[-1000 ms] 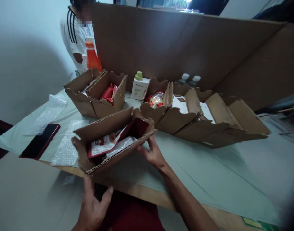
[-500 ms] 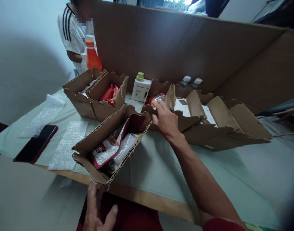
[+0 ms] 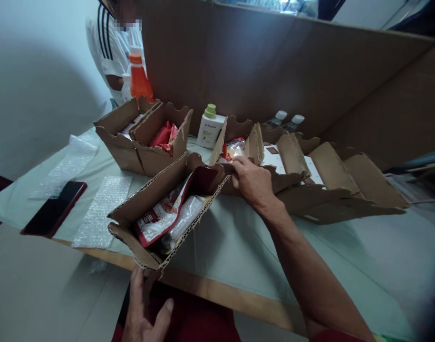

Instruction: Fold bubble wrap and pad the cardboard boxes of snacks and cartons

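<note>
A cardboard box (image 3: 146,194) stands slanted near the front table edge, holding a red-and-white pouch (image 3: 160,213) and a clear plastic-wrapped item (image 3: 187,213). My left hand (image 3: 144,308) is below its near corner, thumb and fingers apart, fingertips at or just under the cardboard. Farther back, my right hand (image 3: 253,183) has its fingers bent over the low front wall of another cardboard box (image 3: 238,124), closed on that edge. Inside this box, a red-and-clear packet (image 3: 234,148) lies just beyond my fingertips. The thumb is partly hidden.
Left stand a divided cardboard box (image 3: 131,156) with red packets (image 3: 164,137), bubble wrap (image 3: 103,209) and a phone (image 3: 53,209). Behind are a white bottle (image 3: 209,130), an orange bottle (image 3: 140,80) and a tall cardboard panel (image 3: 274,61). A person (image 3: 108,52) is at the far left.
My right hand has drawn back slightly from over the packet to the box's front wall, and its fingers are more bent. My left hand stays in place. The view has shifted slightly.
</note>
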### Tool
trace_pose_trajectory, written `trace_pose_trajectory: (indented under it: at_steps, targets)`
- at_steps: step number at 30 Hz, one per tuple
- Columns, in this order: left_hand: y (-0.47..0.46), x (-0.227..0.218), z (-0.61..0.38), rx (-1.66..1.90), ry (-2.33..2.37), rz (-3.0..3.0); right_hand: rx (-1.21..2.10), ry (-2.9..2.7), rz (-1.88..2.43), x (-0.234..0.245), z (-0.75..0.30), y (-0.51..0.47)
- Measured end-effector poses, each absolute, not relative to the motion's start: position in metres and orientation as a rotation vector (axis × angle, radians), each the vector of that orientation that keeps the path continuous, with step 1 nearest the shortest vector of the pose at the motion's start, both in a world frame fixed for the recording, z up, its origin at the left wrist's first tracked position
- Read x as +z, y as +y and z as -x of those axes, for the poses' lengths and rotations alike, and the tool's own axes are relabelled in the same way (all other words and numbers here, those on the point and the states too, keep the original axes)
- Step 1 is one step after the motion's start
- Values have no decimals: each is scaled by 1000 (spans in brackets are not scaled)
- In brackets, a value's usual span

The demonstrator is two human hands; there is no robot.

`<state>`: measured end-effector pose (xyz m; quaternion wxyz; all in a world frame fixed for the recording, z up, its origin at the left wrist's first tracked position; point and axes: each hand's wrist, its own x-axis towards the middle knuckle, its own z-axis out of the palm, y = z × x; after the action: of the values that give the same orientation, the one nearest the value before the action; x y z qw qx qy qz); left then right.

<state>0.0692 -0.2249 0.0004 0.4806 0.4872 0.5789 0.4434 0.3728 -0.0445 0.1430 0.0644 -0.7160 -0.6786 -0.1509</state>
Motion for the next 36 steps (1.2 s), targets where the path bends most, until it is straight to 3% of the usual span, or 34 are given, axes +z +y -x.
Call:
trace_pose_trajectory:
  at_steps: [5,10,12,19,36]
  targets:
    - [-204,12,-64,1182,1406,-1131,-283,-1765,1732,131,-373,-90]
    - [-171,1,-47,1182,1477,-1162,386,-1635,1677,93,-342,-123]
    - [-166,-6,-43,1114,1503,-1147,510,-1579,1602,77,-325,-120]
    - [-178,-19,-44,1183,1594,-1186,488,-1464,1530,49,-292,-98]
    - [-174,-26,-56,1123,1460,-1375,334,-1468,1546,43,-297,-84]
